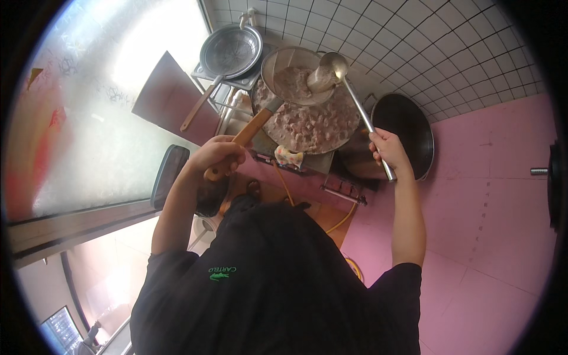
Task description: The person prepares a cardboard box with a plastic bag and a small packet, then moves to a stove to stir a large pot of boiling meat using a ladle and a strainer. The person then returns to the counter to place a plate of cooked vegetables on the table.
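Note:
My left hand (217,155) is closed around the wooden handle of a mesh strainer (277,60), whose bowl is over the far side of a large wok (355,141). Pale chunks of meat (310,126) in cloudy liquid fill the wok, and more lie in the strainer. In my right hand (388,148) is the long metal handle of a ladle (333,62). The ladle is tipped at the right of the strainer, with greyish liquid pouring from it into the mesh. A patterned cloth (288,156) is on the wok's near rim.
A deep dark pot (401,128) stands right of the wok. Behind on the left, a second strainer (230,51) rests on a metal basin, its handle jutting towards me. Yellow hoses (284,186) run below the stove. White tiled wall (399,40) rises behind; frosted glass (111,111) is left.

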`<act>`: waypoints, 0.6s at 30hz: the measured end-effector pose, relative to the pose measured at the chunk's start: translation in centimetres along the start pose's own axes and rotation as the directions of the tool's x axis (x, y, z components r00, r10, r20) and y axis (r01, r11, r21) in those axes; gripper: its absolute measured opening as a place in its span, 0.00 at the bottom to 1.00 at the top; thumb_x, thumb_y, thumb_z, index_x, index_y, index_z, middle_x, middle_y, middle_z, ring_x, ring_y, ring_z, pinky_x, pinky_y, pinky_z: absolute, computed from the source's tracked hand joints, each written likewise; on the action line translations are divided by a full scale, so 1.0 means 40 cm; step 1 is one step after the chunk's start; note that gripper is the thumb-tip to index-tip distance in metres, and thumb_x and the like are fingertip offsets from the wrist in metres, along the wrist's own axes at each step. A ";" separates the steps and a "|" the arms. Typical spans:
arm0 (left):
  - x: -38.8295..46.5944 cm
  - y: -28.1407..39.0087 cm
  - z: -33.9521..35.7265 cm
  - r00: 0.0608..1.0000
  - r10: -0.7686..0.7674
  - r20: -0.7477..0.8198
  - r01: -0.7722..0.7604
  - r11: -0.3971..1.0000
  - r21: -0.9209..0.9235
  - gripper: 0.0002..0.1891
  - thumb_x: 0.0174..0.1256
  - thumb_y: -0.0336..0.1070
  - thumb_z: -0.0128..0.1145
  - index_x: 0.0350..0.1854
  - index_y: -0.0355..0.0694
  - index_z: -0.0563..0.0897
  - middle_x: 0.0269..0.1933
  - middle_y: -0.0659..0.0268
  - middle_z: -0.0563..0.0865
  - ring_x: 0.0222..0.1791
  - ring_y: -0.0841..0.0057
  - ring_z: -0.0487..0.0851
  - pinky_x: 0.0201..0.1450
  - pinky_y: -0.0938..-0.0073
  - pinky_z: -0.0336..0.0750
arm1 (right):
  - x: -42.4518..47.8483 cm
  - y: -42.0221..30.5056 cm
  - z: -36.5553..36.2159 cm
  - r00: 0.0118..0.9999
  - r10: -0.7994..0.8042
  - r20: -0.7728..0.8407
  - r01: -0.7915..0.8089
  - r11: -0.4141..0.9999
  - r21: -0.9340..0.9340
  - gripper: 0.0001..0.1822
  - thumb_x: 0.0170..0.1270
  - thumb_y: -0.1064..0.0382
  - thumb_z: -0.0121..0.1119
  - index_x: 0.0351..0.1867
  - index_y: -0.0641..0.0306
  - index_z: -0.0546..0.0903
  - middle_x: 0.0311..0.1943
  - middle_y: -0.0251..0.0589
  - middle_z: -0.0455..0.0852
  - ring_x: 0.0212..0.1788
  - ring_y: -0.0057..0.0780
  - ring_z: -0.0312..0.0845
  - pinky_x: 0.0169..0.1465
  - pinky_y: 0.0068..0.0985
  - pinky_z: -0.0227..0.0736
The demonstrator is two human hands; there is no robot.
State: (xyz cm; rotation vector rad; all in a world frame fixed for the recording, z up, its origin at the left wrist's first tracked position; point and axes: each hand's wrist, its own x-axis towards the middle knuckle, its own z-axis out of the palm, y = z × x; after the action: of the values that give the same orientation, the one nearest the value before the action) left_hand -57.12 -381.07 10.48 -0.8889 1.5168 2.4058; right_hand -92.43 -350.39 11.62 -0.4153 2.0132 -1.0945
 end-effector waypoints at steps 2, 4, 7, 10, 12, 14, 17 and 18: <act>0.002 0.002 0.000 1.000 -0.008 0.000 0.008 1.000 -0.008 0.16 0.73 0.33 0.57 0.57 0.31 0.81 0.31 0.66 0.84 0.22 0.82 0.83 0.24 0.80 0.77 | -0.002 0.008 0.011 0.992 -0.122 -0.021 0.120 0.987 -0.103 0.11 0.78 0.59 0.58 0.38 0.63 0.83 0.21 0.27 0.76 0.16 0.12 0.69 0.17 0.19 0.62; 0.009 0.005 0.002 1.000 -0.007 0.030 0.007 1.000 -0.007 0.17 0.73 0.32 0.56 0.59 0.30 0.81 0.31 0.66 0.84 0.22 0.81 0.83 0.25 0.79 0.78 | 0.012 0.043 0.012 0.962 -0.260 -0.083 0.244 0.955 -0.171 0.10 0.77 0.59 0.58 0.39 0.64 0.82 0.21 0.27 0.76 0.15 0.13 0.68 0.17 0.20 0.62; 0.009 0.007 -0.009 0.998 0.005 0.060 -0.006 1.000 0.015 0.17 0.74 0.32 0.55 0.59 0.30 0.80 0.30 0.65 0.83 0.22 0.81 0.81 0.24 0.79 0.76 | 0.016 0.047 0.024 0.944 -0.303 -0.132 0.284 0.948 -0.145 0.12 0.78 0.59 0.58 0.52 0.64 0.83 0.22 0.27 0.76 0.15 0.12 0.68 0.17 0.19 0.62; -0.017 0.023 0.006 0.999 0.005 0.038 -0.006 1.000 0.021 0.16 0.75 0.32 0.52 0.59 0.29 0.80 0.28 0.65 0.82 0.20 0.81 0.78 0.22 0.80 0.74 | 0.035 0.062 0.021 0.963 -0.225 -0.148 0.226 0.974 -0.010 0.10 0.78 0.59 0.57 0.47 0.64 0.82 0.22 0.28 0.76 0.16 0.14 0.69 0.18 0.20 0.63; -0.034 0.037 0.024 1.000 0.018 -0.022 -0.017 0.999 0.041 0.17 0.75 0.31 0.52 0.60 0.29 0.79 0.27 0.66 0.81 0.20 0.82 0.77 0.22 0.81 0.73 | 0.071 0.103 0.008 0.975 -0.159 -0.153 0.173 0.981 0.085 0.12 0.78 0.58 0.57 0.38 0.64 0.80 0.22 0.29 0.76 0.18 0.15 0.71 0.18 0.22 0.65; -0.056 0.058 0.046 0.997 0.017 -0.070 -0.014 0.999 0.040 0.18 0.74 0.29 0.51 0.62 0.28 0.77 0.26 0.66 0.80 0.19 0.82 0.76 0.21 0.82 0.71 | 0.092 0.118 0.013 0.980 -0.045 -0.193 0.077 0.984 0.162 0.13 0.78 0.57 0.57 0.36 0.64 0.79 0.23 0.30 0.76 0.18 0.16 0.71 0.19 0.22 0.66; -0.082 0.087 0.060 0.998 0.044 -0.047 -0.041 0.996 0.076 0.19 0.73 0.28 0.50 0.64 0.27 0.75 0.25 0.67 0.79 0.18 0.82 0.75 0.20 0.83 0.69 | 0.130 0.154 0.006 0.980 0.044 -0.194 0.005 0.970 0.244 0.14 0.77 0.55 0.57 0.36 0.63 0.78 0.24 0.31 0.78 0.18 0.16 0.72 0.20 0.23 0.69; -0.088 0.087 0.063 0.997 0.065 -0.047 -0.061 0.996 0.071 0.21 0.72 0.28 0.50 0.64 0.26 0.75 0.25 0.67 0.78 0.18 0.83 0.75 0.19 0.82 0.68 | 0.141 0.159 0.012 0.983 0.054 -0.176 -0.004 0.962 0.272 0.13 0.78 0.55 0.56 0.37 0.62 0.78 0.24 0.30 0.78 0.18 0.15 0.71 0.19 0.21 0.68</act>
State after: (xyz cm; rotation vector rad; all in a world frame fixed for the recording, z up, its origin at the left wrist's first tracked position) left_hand -56.77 -379.95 15.91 -0.9060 1.6595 2.3749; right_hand -95.11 -350.40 3.56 -0.1462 1.9792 -1.4103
